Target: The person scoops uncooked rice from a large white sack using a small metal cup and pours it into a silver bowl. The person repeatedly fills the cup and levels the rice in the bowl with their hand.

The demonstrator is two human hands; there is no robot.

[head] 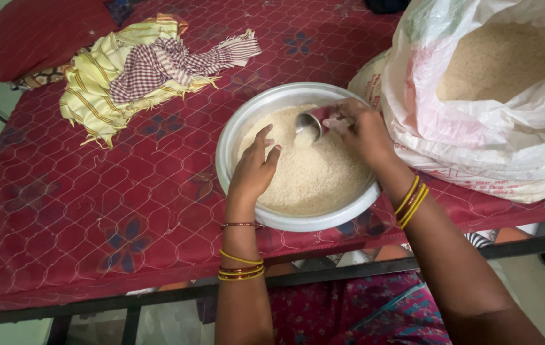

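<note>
Two hands over one metal basin. Far left: red cushion (36,32) at the corner of the bed (61,204), which has a red quilted cover with a flower pattern. Next to the cushion, a crumpled yellow striped cloth (103,83) with a checked cloth (176,61) lying on top. Centre: round metal basin (234,137) sits on the bed near its front edge, partly filled with rice (314,179). Left hand (253,169) hovers at the basin's left side, fingers loosely spread and slightly curled, holding nothing. Right hand (362,131) closed around a small steel cup (309,124), tipped mouth-down toward the rice; grains visible at its lip. Right: big open plastic sack (477,121) full of rice, touching the basin's right rim.
</note>
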